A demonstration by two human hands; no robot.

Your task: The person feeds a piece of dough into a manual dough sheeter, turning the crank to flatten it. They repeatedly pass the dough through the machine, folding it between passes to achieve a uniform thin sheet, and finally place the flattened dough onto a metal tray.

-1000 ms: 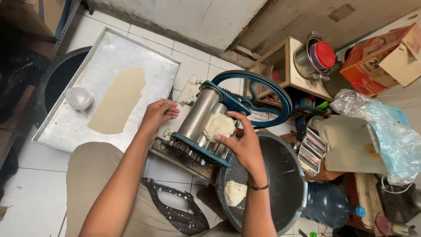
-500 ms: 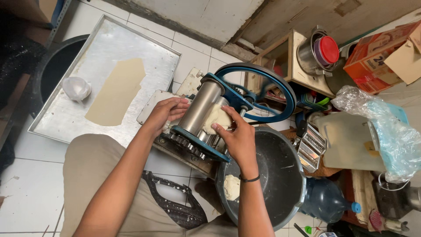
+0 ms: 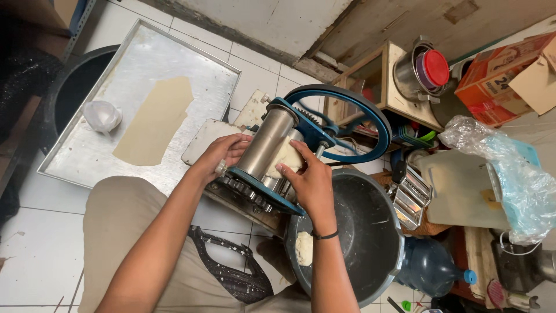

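Head view, left to right. Well to the left of the left fingers, a metal tray (image 3: 145, 64) lies on the tiled floor; on it rest a small white bag (image 3: 101, 115) and a flat rolled dough sheet (image 3: 155, 120), its long axis running from lower left to upper right of the frame.

Left hand (image 3: 219, 157): the fingers (image 3: 236, 144) are curled loosely against the near end of the steel roller (image 3: 267, 145) and clamp nothing; they only touch the machine.

Dough roller machine (image 3: 272, 168): the roller's long axis runs from the blue gear-side frame at lower left up to the blue flywheel (image 3: 347, 124) at upper right, pointing away from the person.

Right hand (image 3: 310, 179): the fingers (image 3: 286, 169) are partly open, spread flat on the dough piece (image 3: 286, 155), pressing it against the roller's right flank.

Recommended practice: feed the dough square to the roller axis, keep the fingertips on the trailing edge clear of the nip and the exposed gears, and steady the frame with the left hand.

Below the right wrist sits a dark bowl (image 3: 370, 232) with a dough lump (image 3: 304, 248); further right lie a water bottle (image 3: 431, 268) and a plastic bag (image 3: 509, 174)
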